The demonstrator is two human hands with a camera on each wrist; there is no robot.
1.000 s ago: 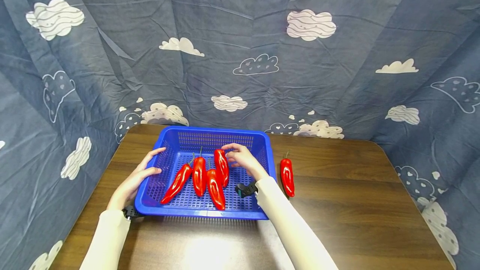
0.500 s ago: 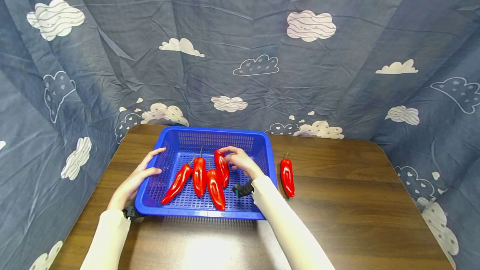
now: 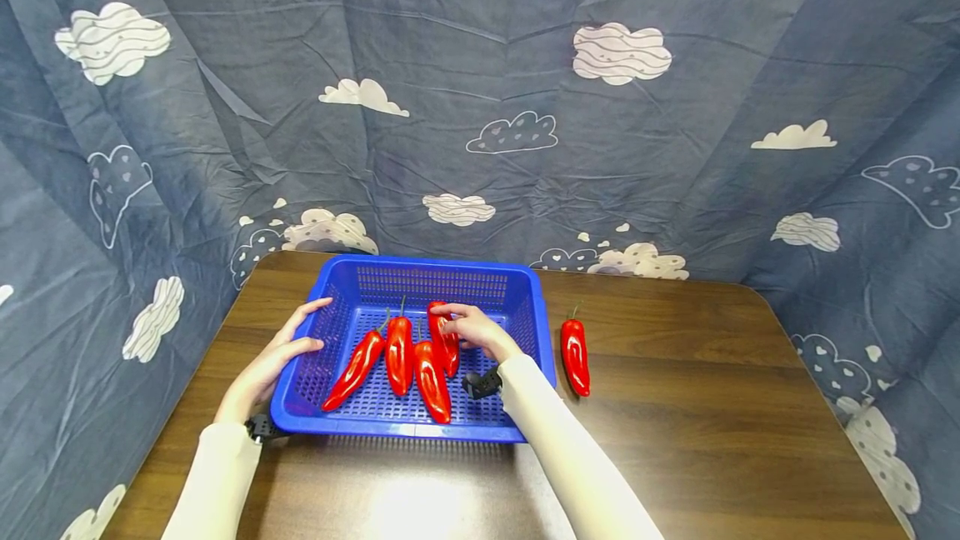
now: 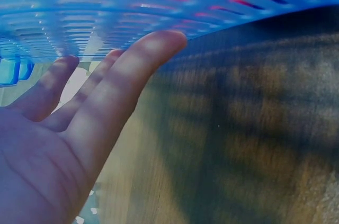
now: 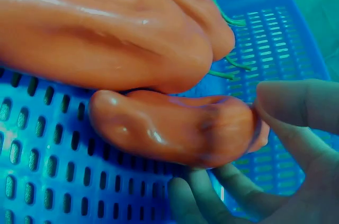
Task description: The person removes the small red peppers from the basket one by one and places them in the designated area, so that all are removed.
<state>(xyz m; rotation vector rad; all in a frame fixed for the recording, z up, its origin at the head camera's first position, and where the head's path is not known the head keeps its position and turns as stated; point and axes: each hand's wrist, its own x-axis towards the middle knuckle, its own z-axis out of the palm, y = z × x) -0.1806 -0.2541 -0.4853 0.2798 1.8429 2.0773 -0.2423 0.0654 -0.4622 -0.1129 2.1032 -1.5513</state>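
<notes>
Four long red peppers (image 3: pixel 398 357) in blue plastic basket (image 3: pixel 375 425), fifth pepper (image 3: pixel 575 357) on wooden tabletop (image 3: pixel 712 407). Left hand (image 3: pixel 272 358) straight-fingered against basket; right hand (image 3: pixel 480 332) curved round basketed pepper (image 5: pixel 169 126), grip unclear.

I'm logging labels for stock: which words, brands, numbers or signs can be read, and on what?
None readable in any view.
Basket and peppers: no readable lettering.
Curtain: cloud drawings, no words seen.
Wrist cameras: any marking is too small to read.
</notes>
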